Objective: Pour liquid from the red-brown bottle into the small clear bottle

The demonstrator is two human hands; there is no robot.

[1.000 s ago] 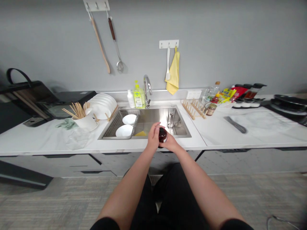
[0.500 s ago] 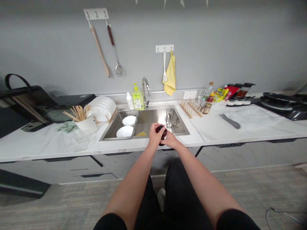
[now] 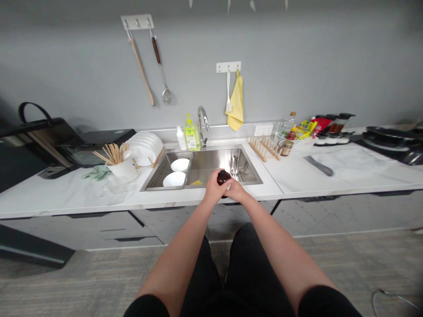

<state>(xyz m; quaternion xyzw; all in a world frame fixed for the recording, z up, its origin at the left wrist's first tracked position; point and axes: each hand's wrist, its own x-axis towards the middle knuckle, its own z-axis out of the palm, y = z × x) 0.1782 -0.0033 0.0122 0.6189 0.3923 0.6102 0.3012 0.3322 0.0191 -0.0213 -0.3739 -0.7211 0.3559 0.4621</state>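
Both my hands are wrapped round a dark brown bottle (image 3: 224,177) with a black cap, held upright at the front edge of the sink (image 3: 211,159). My left hand (image 3: 214,186) grips it from the left side. From the right, my right hand (image 3: 235,190) closes on its lower part, where a bit of pale label shows. The bottle's base is mostly hidden by my fingers. Left of my hands, two white bowls (image 3: 174,179) sit in a wire basket (image 3: 159,169) inside the sink. A yellow sponge-like piece (image 3: 196,182) lies beside the basket.
Behind the sink stand a faucet (image 3: 202,127), a green soap bottle (image 3: 191,135) and a white bottle (image 3: 181,138). White plates (image 3: 145,147) and a pot of chopsticks (image 3: 121,171) are on the left. A wooden rack (image 3: 264,149), a jar (image 3: 286,148) and grey tongs (image 3: 319,165) lie right.
The bottle's cap and shoulder show more clearly now, as my left fingers no longer cover its top. Both hands still hold it in about the same spot. The view has shifted slightly.
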